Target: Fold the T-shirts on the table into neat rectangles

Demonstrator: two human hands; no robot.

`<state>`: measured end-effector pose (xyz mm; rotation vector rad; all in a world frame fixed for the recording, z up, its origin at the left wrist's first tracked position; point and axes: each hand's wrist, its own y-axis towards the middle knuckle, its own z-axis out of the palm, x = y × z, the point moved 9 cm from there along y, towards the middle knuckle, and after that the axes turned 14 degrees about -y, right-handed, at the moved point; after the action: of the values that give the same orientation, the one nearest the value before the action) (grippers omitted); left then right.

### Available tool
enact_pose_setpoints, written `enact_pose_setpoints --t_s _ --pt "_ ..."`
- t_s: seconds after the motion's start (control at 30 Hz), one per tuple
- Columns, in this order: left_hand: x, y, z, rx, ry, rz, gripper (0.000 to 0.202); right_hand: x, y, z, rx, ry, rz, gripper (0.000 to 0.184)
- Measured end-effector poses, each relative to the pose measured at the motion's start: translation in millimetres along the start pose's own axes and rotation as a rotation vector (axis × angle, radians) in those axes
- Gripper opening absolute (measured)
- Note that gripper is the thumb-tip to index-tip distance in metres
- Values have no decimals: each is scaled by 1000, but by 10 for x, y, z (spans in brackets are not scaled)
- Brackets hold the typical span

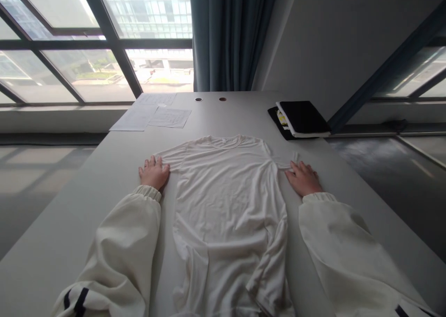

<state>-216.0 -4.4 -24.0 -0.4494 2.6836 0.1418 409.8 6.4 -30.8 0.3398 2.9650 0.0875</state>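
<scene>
A white T-shirt point(226, 201) lies spread on the table, its neckline away from me and its lower part wrinkled and bunched towards me. My left hand point(154, 173) rests palm down at the end of the left sleeve, fingers apart and touching the cloth. At the end of the other sleeve, my right hand point(304, 177) lies with its fingertips on the fabric, fingers stretched out. The shirt's lower right side is folded over on itself. Its bottom hem runs close to the near edge of the picture.
The light table point(114, 182) reaches to the window side. Several paper sheets point(153, 115) lie at its far left. A black notebook point(303, 117) sits on another dark item at the far right. Two round cable holes point(198, 100) are near the far edge, before a blue curtain point(226, 38).
</scene>
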Motion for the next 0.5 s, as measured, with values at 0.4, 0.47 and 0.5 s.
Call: enact_pose_setpoints --t_s 0.4,0.47,0.5 --pt "-72 -35 -48 -20 -48 27 75 211 -159 -87 -80 28 -109 60" --pt "-84 -48 -24 3 -43 36 73 266 -174 -52 -56 0 -146 58" --pt "-70 -54 -17 6 -32 21 72 258 -174 -52 -64 0 -139 57"
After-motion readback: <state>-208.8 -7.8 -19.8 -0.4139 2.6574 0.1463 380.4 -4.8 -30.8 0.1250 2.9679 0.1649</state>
